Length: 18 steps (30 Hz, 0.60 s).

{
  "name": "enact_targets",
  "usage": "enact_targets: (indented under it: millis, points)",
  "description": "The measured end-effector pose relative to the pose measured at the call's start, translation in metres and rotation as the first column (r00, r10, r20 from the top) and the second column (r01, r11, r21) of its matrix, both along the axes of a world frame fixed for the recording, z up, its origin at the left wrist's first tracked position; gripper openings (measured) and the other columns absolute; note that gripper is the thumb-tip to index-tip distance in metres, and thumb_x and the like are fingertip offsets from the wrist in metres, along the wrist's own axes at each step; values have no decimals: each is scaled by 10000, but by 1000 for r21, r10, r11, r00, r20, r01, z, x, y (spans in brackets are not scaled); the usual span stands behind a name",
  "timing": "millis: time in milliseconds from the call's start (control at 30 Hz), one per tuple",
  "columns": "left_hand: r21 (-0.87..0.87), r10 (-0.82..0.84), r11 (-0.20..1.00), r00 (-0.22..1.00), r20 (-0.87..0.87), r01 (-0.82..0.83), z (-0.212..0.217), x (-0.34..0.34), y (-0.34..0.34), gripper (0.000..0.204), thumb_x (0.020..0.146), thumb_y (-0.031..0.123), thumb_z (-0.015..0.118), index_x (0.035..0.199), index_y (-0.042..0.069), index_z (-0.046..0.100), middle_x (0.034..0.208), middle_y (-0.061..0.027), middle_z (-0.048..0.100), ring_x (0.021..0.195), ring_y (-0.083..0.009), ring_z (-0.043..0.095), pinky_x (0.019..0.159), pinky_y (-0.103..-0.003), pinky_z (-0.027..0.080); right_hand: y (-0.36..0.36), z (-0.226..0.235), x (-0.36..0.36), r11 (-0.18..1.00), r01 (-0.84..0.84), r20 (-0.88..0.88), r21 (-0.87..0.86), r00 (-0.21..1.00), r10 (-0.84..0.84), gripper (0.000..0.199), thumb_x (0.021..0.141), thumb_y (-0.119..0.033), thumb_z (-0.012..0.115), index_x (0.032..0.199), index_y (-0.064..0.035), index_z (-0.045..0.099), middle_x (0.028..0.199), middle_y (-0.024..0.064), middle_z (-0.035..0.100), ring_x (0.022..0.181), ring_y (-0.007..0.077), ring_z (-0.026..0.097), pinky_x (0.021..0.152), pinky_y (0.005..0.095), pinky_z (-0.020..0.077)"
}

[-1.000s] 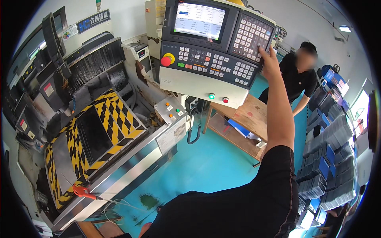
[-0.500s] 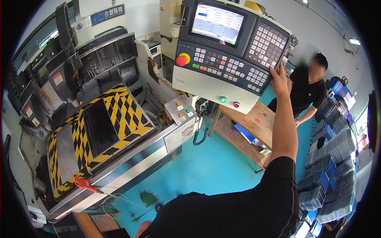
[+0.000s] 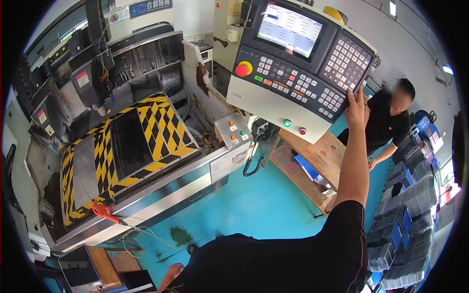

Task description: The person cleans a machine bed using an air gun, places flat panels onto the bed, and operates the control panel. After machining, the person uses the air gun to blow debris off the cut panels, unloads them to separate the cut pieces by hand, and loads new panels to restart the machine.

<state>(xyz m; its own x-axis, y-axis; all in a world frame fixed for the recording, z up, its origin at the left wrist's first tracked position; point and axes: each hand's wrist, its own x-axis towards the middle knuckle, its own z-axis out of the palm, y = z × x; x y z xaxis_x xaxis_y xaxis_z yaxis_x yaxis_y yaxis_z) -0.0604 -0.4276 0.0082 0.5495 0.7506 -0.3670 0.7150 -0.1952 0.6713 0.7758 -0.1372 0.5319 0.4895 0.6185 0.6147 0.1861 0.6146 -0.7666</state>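
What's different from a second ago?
Right hand slid slightly down the right edge of the control panel, thumb now at the lower corner of the keypad. Left hand shows more at the lower edge. View shifted; panel sits further right in the picture. Unchanged: right hand's hold on the panel; red-orange gun by the striped cover.

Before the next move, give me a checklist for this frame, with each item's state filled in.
1. Right hand at the control panel: ok, at the keypad's lower right edge; whether a key is pressed, cannot tell.
2. Left hand away from the striped machine bed: ok, low beside the body.
3. Red stop button uncovered: ok, no hand over it.
4. Screen readings: cannot tell, too small to read.
5. Orange air gun away from the bed: not ok, it is at the front edge.
6. Co-worker away from the bed: ok, beyond the wooden bench.
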Motion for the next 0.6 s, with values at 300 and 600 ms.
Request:
enact_targets:
  millis: [300, 600]
  points:
    - [-143, 146, 980, 989, 28, -141, 29, 13, -18, 189, 788, 217, 681, 874, 52, 650, 902, -167, 644, 924, -406, 627, 787, -452, 516, 8, -6, 4, 998, 32, -77, 45, 997, -29, 617, 1036, -122, 570, 1582, -74, 288, 1286, 62, 644, 1111, 137, 623, 937, 271, 493]
    - [-124, -21, 992, 996, 84, 31, -24, -6, -12, 232, 868, 214, 600, 963, 18, 682, 994, -220, 675, 975, -418, 637, 827, -478, 503, 10, 3, -9, 993, 111, -65, 42, 992, -108, 625, 987, -130, 629, 1536, -17, 353, 1304, 105, 634, 1184, 171, 585, 1004, 296, 446]
